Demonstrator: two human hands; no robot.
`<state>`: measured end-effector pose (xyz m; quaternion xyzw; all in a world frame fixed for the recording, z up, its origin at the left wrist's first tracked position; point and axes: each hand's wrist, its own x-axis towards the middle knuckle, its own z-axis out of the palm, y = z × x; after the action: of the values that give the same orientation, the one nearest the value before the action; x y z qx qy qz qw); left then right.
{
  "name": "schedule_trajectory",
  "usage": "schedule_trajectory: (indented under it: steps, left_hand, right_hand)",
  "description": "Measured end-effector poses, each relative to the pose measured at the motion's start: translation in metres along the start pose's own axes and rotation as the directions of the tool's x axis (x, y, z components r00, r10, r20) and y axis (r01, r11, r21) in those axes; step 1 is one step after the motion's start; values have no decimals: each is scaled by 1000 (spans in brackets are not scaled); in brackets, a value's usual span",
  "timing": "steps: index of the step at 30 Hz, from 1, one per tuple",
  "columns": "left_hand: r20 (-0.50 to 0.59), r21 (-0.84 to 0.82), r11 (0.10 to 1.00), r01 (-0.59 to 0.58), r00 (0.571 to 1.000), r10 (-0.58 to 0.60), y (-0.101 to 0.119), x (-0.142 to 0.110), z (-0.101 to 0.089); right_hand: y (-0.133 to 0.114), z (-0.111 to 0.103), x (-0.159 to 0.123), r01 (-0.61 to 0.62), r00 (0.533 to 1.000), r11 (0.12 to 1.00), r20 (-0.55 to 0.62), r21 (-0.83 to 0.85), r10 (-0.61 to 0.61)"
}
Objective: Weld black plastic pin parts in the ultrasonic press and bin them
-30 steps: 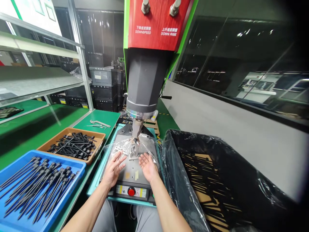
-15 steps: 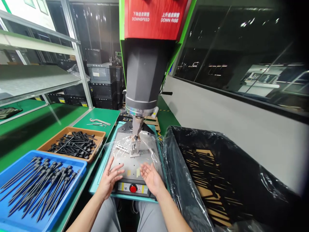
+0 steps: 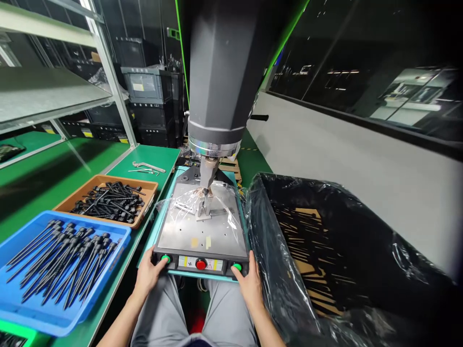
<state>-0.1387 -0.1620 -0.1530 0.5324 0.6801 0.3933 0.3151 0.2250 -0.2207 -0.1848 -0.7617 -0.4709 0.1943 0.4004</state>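
My left hand (image 3: 146, 274) is closed around the left front corner of the machine base (image 3: 224, 271), its thumb on the left green button (image 3: 166, 259). At the right front corner, my right hand (image 3: 250, 282) grips the base in the same way, with its thumb on the right green button (image 3: 237, 266). Between them sits a red button (image 3: 200, 264). Farther back on the metal plate (image 3: 181, 236), a small fixture (image 3: 203, 212) holds a dark part (image 3: 205, 192) upright, directly under the press horn (image 3: 208, 171). Clear plastic film partly covers the fixture.
At left, a blue tray (image 3: 47, 320) holds long black rods with thick heads; an orange tray (image 3: 96, 179) behind it holds more black parts. A wrench (image 3: 148, 166) lies on the green table. At right stands a large bin (image 3: 260, 217) lined with black plastic, with black parts and cardboard inside.
Both hands have moved from above the plate's front down and outward to the base corners, thumbs now on the green buttons. The view has tilted down a little.
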Motion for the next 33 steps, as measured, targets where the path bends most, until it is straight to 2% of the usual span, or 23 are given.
schedule_trajectory:
  steps: [4,7,11,18,27,29,30,33]
  left_hand:
    - [80,11,1000,22,997,-23,-1,5,-5]
    - [114,4,998,67,991,-67,-3,5,-6]
    - [144,-49,999,15,990,-8,-6,3,-3]
    - [124,-58,998,-16,992,23,-12,-4,4]
    - [145,-67,998,-18,989,28,-20,0,7]
    - [103,-41,999,-16,994,20,-14,-1,4]
    - [49,-18,999,-30,998,31,-9,-2,3]
    - [-115,24,985,-171,978,173,17,-7,2]
  right_hand:
    - [13,-4,4,63,995,995,72,76,-69]
    - [16,-6,5,70,996,995,46,74,-73]
    - [14,-4,3,66,995,995,72,80,-72]
    - [10,-4,1,13,991,994,129,106,-27]
    - [4,-7,0,-4,987,993,162,121,-16]
    - [7,-7,1,-4,987,993,162,122,-16]
    - [9,-6,1,-2,987,992,162,124,-18]
    - [14,-7,2,22,988,991,151,132,-43]
